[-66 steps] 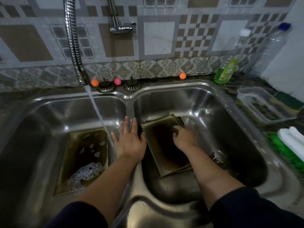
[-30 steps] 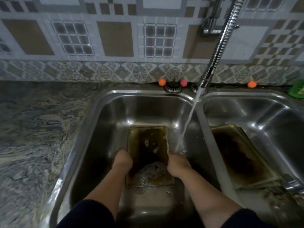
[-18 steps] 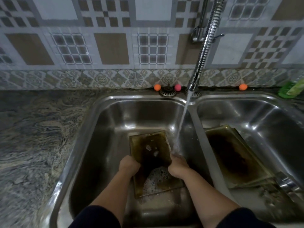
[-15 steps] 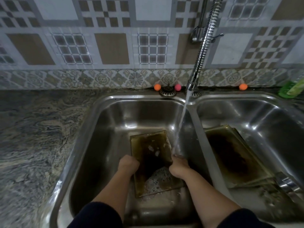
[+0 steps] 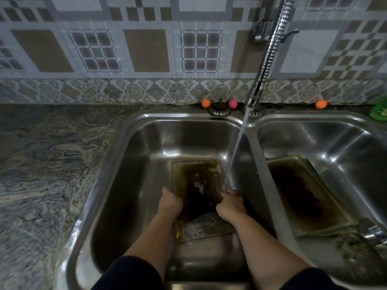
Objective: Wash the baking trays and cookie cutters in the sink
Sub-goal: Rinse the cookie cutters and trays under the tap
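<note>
A dark, stained baking tray [image 5: 199, 185] lies in the left basin [image 5: 134, 185] of the steel double sink, with soapy foam pooled at its near end. My left hand [image 5: 169, 203] grips its left edge and my right hand [image 5: 230, 204] grips its right edge. Water from the flexible chrome faucet [image 5: 270, 51] falls onto the tray's right edge by my right hand. A stack of stained baking trays [image 5: 303, 195] lies in the right basin [image 5: 326, 143]. No cookie cutters are visible.
A marbled stone counter [image 5: 46, 164] spreads to the left of the sink. Two orange balls [image 5: 205, 103] and a pink ball [image 5: 232, 103] sit on the back ledge beside two drain strainers [image 5: 218, 110]. A green bottle [image 5: 380, 110] shows at the far right.
My hands moved from the right basin to the left one and took hold of the tray there. Its far end has since lifted slightly, and the foam has slid to the near end.
</note>
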Tool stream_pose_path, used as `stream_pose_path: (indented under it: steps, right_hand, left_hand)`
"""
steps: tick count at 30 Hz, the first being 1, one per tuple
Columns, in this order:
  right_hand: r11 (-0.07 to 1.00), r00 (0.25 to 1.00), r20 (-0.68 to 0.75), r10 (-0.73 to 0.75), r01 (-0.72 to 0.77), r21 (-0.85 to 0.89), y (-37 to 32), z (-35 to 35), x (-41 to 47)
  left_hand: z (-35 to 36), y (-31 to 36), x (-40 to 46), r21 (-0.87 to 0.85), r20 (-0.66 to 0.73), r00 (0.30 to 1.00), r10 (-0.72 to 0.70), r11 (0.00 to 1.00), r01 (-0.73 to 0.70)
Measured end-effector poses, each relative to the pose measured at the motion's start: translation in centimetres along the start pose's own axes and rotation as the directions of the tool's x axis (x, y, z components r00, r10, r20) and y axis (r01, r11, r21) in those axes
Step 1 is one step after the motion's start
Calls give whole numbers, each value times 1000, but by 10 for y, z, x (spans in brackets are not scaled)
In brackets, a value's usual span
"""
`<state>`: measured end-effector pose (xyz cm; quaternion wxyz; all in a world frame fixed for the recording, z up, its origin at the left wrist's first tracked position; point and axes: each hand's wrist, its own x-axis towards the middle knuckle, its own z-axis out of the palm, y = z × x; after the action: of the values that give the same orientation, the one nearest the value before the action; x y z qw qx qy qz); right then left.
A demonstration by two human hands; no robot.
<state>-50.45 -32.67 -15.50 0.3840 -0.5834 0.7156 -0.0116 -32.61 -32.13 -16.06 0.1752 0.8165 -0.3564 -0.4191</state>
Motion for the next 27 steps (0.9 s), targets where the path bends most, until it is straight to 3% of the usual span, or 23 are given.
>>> stream_pose_path:
  steps: [3, 8, 12, 15, 18, 21, 27]
  right_hand:
    - [1000, 1000, 0, -2, 2, -2, 0, 1, 1]
    - [999, 999, 23, -26, 26, 26, 1, -1, 3]
    - [983, 994, 84, 66, -80, 167, -8, -10, 4]
    - [942, 994, 102, 27, -59, 331, -27, -31, 0]
    - [800, 998, 67, -16, -28, 599, -48, -62, -7]
    - [548, 994, 88, -61, -40, 836, -59, -92, -19]
    - [392, 998, -59, -2, 55, 918, -39, -119, -36]
  left_hand:
    - [-9, -2, 1, 16, 13, 999, 48, 999, -48]
    - [-21, 4, -7, -224, 60, 982, 177, 961, -159]
    - [-28, 31, -25, -422, 82, 943, 324, 868, -262]
    - [-20, 52, -43, -491, 81, 888, 452, 794, -359]
    - [-2, 69, -63, -456, 49, 833, 551, 754, -472]
    - [22, 82, -85, -356, 30, 789, 613, 744, -565]
    - [52, 90, -121, -200, 44, 651, 757, 646, -737]
